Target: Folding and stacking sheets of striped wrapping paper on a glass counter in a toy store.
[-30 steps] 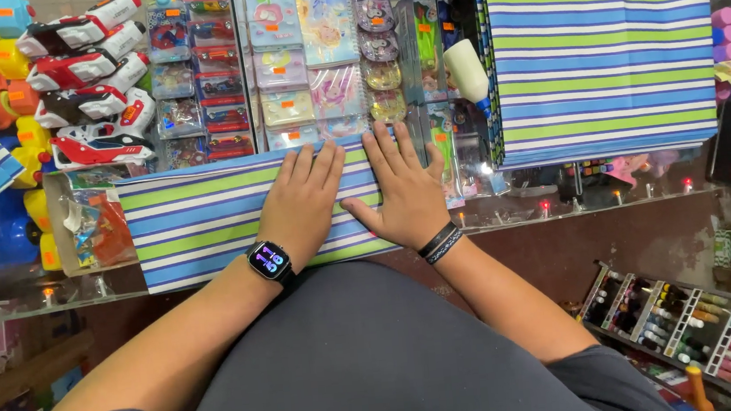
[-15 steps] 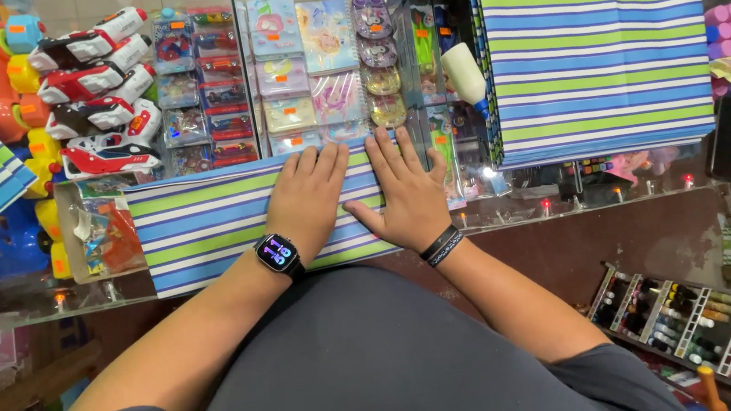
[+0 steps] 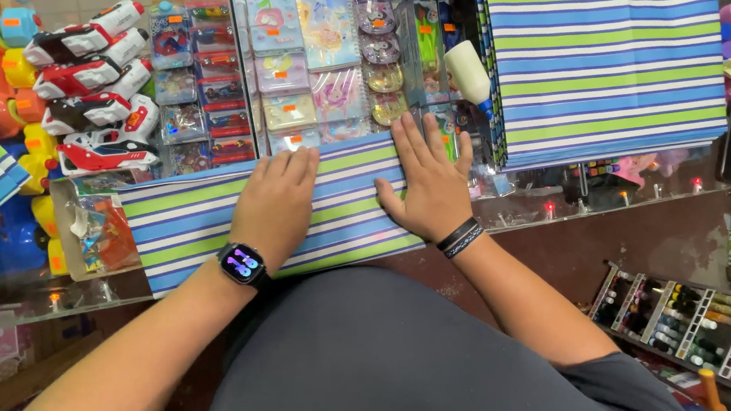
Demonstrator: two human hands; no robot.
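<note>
A folded sheet of wrapping paper striped in blue, green and white (image 3: 200,224) lies flat on the glass top of a shop counter (image 3: 560,210), directly in front of the person, stretching from a small packet of bright toys (image 3: 103,233) on its left end to just past the right hand. The left hand (image 3: 276,206) rests palm down on the middle of the sheet, fingers close together and pointing away from the body, a smartwatch with a black band and a lit purple face (image 3: 242,264) on its wrist. The right hand (image 3: 428,182) presses flat on the sheet's right part, fingers slightly spread and the thumb turned toward the left hand, with a dark woven bracelet (image 3: 461,238) at the wrist. The two hands are near each other but do not touch. A larger sheet of the same striped paper (image 3: 607,43) lies on the counter to the right, well apart from the hands. Just beyond the right hand's fingertips stands a white glue bottle with a blue cap (image 3: 468,73). Under the glass are red and white toy cars (image 3: 90,80) and packets of small toys.
</note>
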